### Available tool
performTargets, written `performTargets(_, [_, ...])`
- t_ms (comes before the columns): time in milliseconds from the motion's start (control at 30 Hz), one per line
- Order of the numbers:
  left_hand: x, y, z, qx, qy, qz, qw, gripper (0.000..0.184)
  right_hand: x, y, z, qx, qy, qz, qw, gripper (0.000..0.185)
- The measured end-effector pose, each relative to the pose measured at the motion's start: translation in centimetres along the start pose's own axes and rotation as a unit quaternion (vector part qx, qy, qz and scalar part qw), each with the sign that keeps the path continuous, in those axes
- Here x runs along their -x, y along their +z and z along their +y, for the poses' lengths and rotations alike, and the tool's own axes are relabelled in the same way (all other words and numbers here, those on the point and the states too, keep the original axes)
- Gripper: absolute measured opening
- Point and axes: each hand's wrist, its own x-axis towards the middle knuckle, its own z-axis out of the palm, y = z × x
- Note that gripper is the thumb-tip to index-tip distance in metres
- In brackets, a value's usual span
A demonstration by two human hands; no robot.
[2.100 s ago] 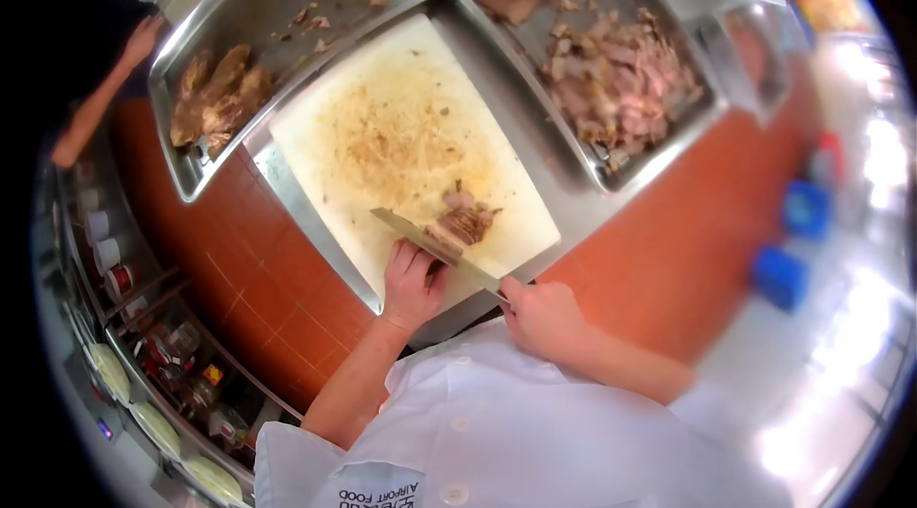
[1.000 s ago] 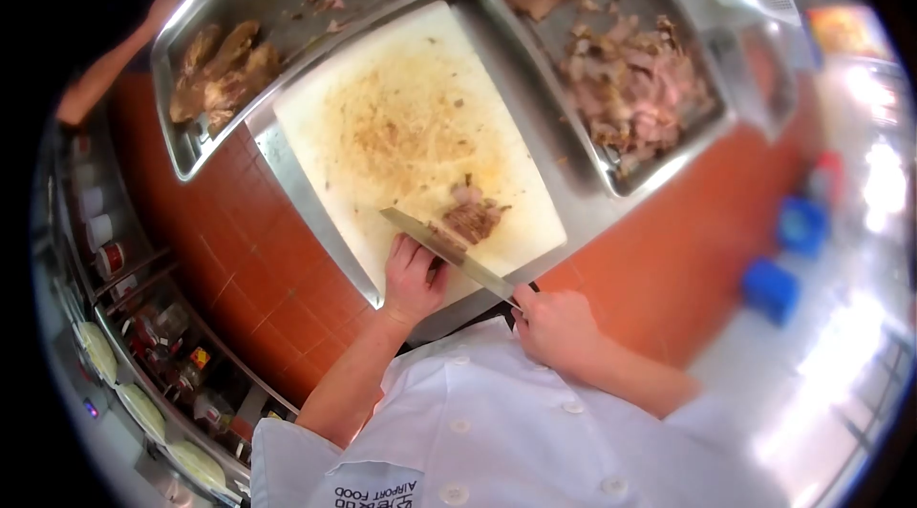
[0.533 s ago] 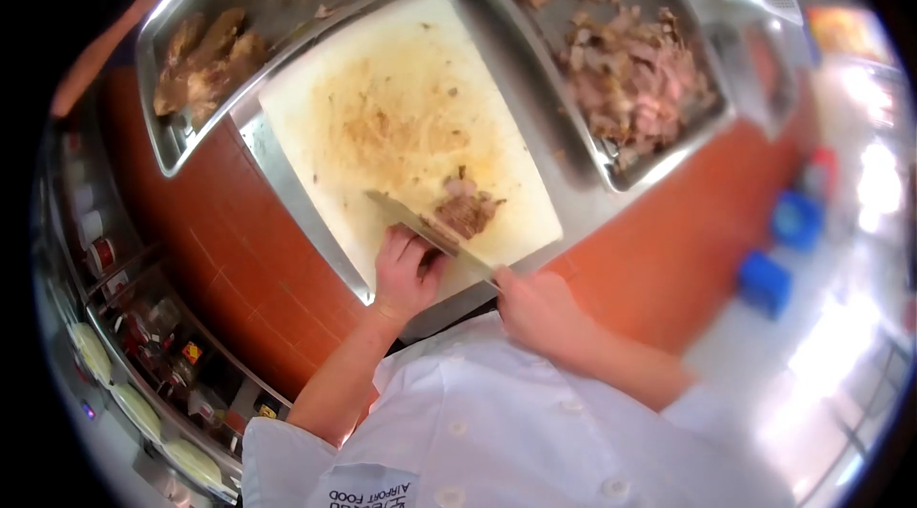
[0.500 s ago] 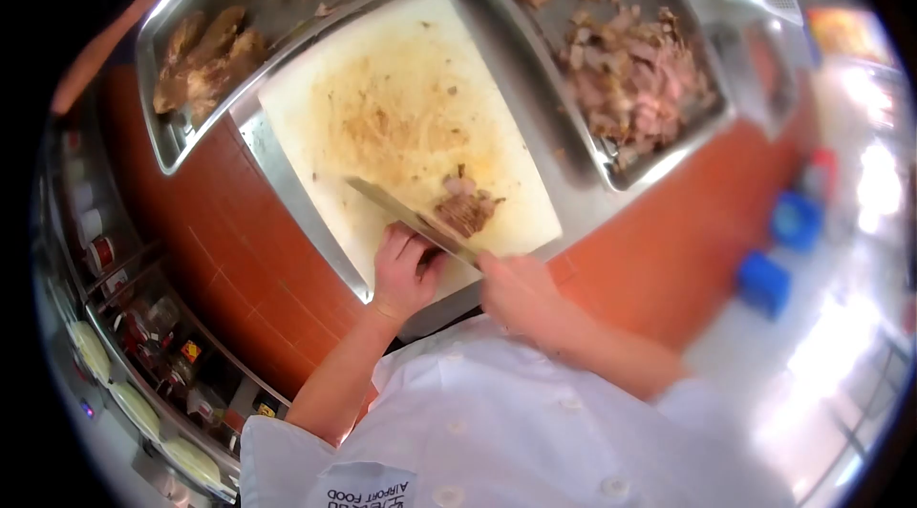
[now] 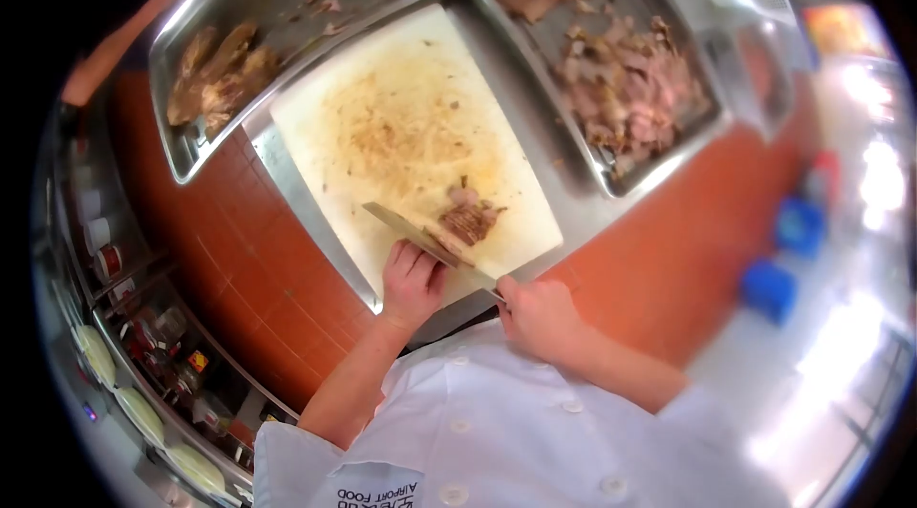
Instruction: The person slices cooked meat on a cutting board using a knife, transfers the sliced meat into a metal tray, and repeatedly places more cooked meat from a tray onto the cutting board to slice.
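My right hand (image 5: pixel 543 319) grips the handle of a broad-bladed knife (image 5: pixel 394 222). The blade lies slantwise across the near part of a white cutting board (image 5: pixel 382 97), which is stained brown. Close against the blade's near side, my left hand (image 5: pixel 413 281) has its fingers curled over a piece of meat that the hand and blade mostly hide. Just beyond the blade, sliced cooked meat (image 5: pixel 470 220) sits in a small heap on the board.
A steel tray (image 5: pixel 296 45) at the upper left holds larger chunks of meat (image 5: pixel 220 78) and scraps. Another steel tray (image 5: pixel 535 40) at the right holds piles of cut meat (image 5: pixel 630 93). Another person's arm (image 5: pixel 115 50) shows at the far left. Blue objects (image 5: pixel 769 290) stand at right.
The knife and my right hand have shifted a little toward my body. My left hand stays curled beside the blade. The whole view has moved slightly.
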Motion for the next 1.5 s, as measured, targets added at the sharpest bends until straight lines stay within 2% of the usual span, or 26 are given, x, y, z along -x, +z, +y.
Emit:
performTargets(167, [-0.5, 0.0, 0.0, 0.017, 0.002, 0.013, 1.0, 0.025, 2.5, -1.2, 0.4, 0.011, 0.033, -0.05, 0.998, 0.01])
performTargets(267, [-0.5, 0.0, 0.0, 0.04, -0.032, -0.001, 0.999, 0.024, -0.4, -1.1, -0.4, 0.003, 0.015, -0.074, 0.997, 0.014])
performTargets(333, [-0.5, -0.1, -0.1, 0.031, -0.029, -0.006, 0.999, 0.022, -3.8, 1.0, -0.5, 0.027, -0.007, -0.04, 0.999, 0.015])
performTargets(400, [-0.3, 0.0, 0.0, 0.025, -0.035, -0.016, 0.999, 0.022, -7.1, 1.5, -2.3, -0.004, -0.025, 0.018, 1.0, 0.014])
performTargets(500, [-0.2, -0.5, 0.0, 0.007, -0.025, -0.027, 0.999, 0.021, -8.4, 1.9, -1.7, -0.032, -0.042, 0.039, 0.998, 0.013])
performTargets(600, [-0.5, -0.6, 0.9, -0.006, -0.011, -0.003, 1.0, 0.022, -6.1, 1.4, 0.9, -0.041, -0.022, 0.054, 0.997, 0.015])
performTargets(700, [0.1, -0.5, 0.7, 0.014, -0.028, 0.001, 1.0, 0.023, -3.2, -0.8, -0.3, -0.036, 0.003, 0.027, 0.999, 0.012])
performTargets(900, [-0.2, -0.6, 0.5, 0.015, -0.028, -0.01, 0.999, 0.025, 0.6, -0.5, 0.2, -0.01, 0.015, -0.029, 0.999, 0.012])
performTargets(1000, [-0.3, -0.5, 0.1, 0.023, -0.018, -0.01, 1.0, 0.026, 1.6, -1.6, 0.4, 0.012, 0.02, -0.066, 0.998, 0.018])
performTargets(1267, [0.4, -0.7, -0.1, 0.007, -0.028, -0.031, 0.999, 0.025, -8.3, 1.9, -2.0, 0.005, -0.06, 0.015, 0.998, 0.014])
performTargets(1367, [-0.2, -1.1, 0.7, -0.023, -0.002, -0.005, 1.0, 0.025, -5.6, 1.2, 0.1, -0.02, -0.041, 0.024, 0.999, 0.012])
performTargets(1467, [0.2, -1.1, 0.8, -0.028, -0.016, -0.003, 0.999, 0.025, -3.3, 0.6, 0.8, -0.019, 0.014, 0.019, 1.0, 0.01])
performTargets(1500, [0.3, -1.0, 0.8, -0.022, -0.018, -0.001, 1.0, 0.025, -2.8, 0.5, 0.6, -0.019, -0.001, 0.022, 1.0, 0.01])
